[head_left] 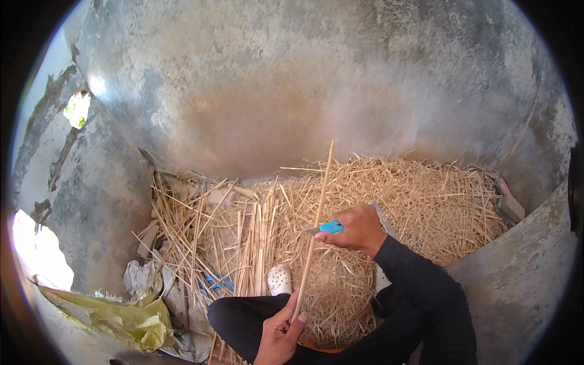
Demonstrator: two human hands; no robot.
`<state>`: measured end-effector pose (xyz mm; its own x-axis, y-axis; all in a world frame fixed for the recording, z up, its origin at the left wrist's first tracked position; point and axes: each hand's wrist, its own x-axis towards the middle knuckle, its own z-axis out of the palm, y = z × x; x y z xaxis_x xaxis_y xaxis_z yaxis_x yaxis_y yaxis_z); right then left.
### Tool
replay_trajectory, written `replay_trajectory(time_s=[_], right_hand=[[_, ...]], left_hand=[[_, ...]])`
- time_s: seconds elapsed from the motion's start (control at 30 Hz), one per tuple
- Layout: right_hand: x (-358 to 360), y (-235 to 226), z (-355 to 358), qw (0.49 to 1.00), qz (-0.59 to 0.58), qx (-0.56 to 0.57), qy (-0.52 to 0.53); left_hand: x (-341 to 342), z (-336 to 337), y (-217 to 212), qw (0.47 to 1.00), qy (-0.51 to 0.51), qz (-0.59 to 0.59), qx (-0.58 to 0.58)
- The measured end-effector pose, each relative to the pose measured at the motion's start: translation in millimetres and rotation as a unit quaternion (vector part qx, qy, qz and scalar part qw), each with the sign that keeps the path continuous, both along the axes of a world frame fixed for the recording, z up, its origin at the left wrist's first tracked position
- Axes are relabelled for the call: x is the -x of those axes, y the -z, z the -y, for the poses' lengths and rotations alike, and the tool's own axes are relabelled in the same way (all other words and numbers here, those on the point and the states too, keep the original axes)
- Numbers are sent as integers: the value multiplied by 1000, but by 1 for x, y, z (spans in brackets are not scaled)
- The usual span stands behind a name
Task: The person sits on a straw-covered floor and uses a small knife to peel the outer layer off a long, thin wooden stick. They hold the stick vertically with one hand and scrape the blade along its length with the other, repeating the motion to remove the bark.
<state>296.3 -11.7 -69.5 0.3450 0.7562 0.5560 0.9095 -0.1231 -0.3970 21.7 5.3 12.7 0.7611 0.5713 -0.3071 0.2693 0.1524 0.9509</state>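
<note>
Daylight illuminates the scene unevenly. The strongest light enters from the left: a patch at the lower left (pixel 38 255) is overexposed to pure white, and a smaller opening at the upper left (pixel 77 109) is also blown out. A soft glare spot sits on the grey wall (pixel 97 85). The wall centre is moderately lit, with a warm tint above the straw (pixel 413 201). Fisheye distortion bends edges toward the rim; black vignetting fills the corners. Focus is acceptable centrally, softer toward the rim.

Rough craft yard: stained concrete wall (pixel 292 79), straw shavings (pixel 420 201).
</note>
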Motion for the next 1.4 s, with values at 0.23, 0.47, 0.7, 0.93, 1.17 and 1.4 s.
replay_trajectory(time_s=[0.23,0.47,0.7,0.93,1.17,1.4], right_hand=[[-58,12,-6,981,-16,78,178],[18,-2,6,998,13,-44,-40],[-17,10,-1,997,-35,29,64],[-23,1,2,995,-48,42,71],[10,-6,3,998,45,24,-32],[-31,12,2,997,-40,46,56]], left_hand=[[1,9,4,999,22,6,-37],[5,3,10,999,-13,42,-6],[9,2,17,999,-2,-17,-30],[8,2,15,992,14,-9,-122],[10,-2,9,987,25,-35,-157],[15,3,11,991,46,-53,-111]])
